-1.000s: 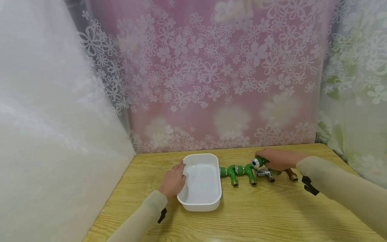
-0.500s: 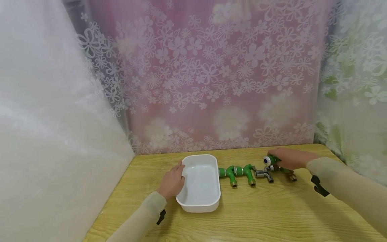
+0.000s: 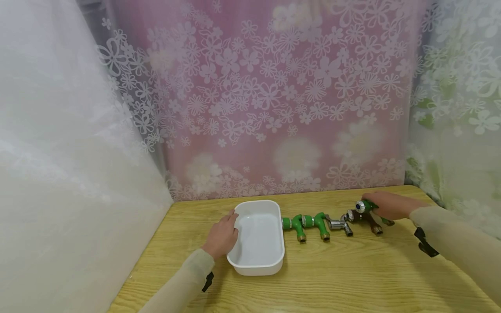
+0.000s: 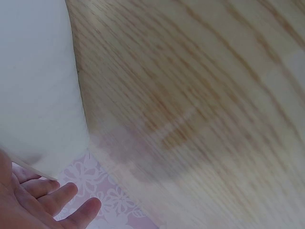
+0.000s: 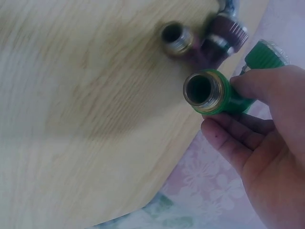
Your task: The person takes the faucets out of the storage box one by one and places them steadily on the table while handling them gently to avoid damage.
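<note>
In the head view, my right hand (image 3: 394,205) grips a green faucet (image 3: 365,206) above the right end of a row of faucets. The right wrist view shows its threaded brass outlet (image 5: 202,89) pinched between thumb and fingers. Just under it lies a dark brown faucet (image 3: 365,218), with a chrome faucet (image 3: 339,224) to its left. Two green faucets, the nearer to the tray (image 3: 291,224) and its neighbour (image 3: 318,222), follow leftward. My left hand (image 3: 222,233) rests on the left rim of a white tray (image 3: 255,270), fingers loosely extended (image 4: 62,198).
A wood-grain table (image 3: 332,274) carries everything. A pink floral curtain (image 3: 289,104) hangs behind it, a white sheet (image 3: 78,174) on the left and a pale floral sheet (image 3: 462,143) on the right.
My right hand has moved rightward with the green faucet, from above the chrome faucet to above the brown one, which shows more fully now. The left hand stays at the tray.
</note>
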A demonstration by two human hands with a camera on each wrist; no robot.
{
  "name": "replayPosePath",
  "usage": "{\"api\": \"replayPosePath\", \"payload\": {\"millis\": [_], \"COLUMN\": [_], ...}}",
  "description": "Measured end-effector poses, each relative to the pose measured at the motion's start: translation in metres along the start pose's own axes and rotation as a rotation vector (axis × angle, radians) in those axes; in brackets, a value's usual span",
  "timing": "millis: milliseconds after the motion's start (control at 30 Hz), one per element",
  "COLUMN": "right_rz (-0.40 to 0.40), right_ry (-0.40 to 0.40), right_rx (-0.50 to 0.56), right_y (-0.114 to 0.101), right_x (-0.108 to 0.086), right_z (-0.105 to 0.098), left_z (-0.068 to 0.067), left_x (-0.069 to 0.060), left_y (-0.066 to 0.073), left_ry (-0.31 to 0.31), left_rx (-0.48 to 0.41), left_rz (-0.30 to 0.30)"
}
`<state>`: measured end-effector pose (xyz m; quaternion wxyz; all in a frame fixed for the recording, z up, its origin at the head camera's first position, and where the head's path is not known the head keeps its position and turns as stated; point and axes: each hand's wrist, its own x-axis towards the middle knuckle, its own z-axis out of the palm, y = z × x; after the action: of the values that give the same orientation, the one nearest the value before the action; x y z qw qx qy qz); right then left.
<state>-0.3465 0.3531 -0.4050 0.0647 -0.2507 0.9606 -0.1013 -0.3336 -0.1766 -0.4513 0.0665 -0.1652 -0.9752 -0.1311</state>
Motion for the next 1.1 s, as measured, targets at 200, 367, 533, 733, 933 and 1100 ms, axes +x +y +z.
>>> {"api": "replayPosePath", "payload": {"millis": [200, 367, 533, 733, 933, 1100], "right_rz": [0.031, 0.07, 0.081, 0.088, 0.106, 0.111], "right_ry": [0.018, -0.004, -0.003, 0.001, -0.029, -0.04], "right_rx": [0.006, -0.026, -0.013, -0.015, -0.048, -0.065], "right_y": [0.018, 0.031, 0.039, 0.044, 0.047, 0.051], "right_x": [-0.009, -0.014, -0.02, -0.024, -0.022, -0.019], "right_z": [0.004, 0.009, 0.013, 0.015, 0.019, 0.021], "left_z": [0.0, -0.001, -0.001, -0.001, 0.0, 0.0], "left_x": [0.0, 0.0, -0.001, 0.0, 0.0, 0.0], "left_y": [0.0, 0.001, 0.002, 0.001, 0.0, 0.001], "left_ry": [0.012, 0.008, -0.003, -0.003, -0.011, -0.017], "left_rx": [-0.004, 0.007, 0.011, 0.027, 0.016, 0.014], "left_rz": [0.004, -0.001, -0.011, -0.012, -0.013, -0.015]}}
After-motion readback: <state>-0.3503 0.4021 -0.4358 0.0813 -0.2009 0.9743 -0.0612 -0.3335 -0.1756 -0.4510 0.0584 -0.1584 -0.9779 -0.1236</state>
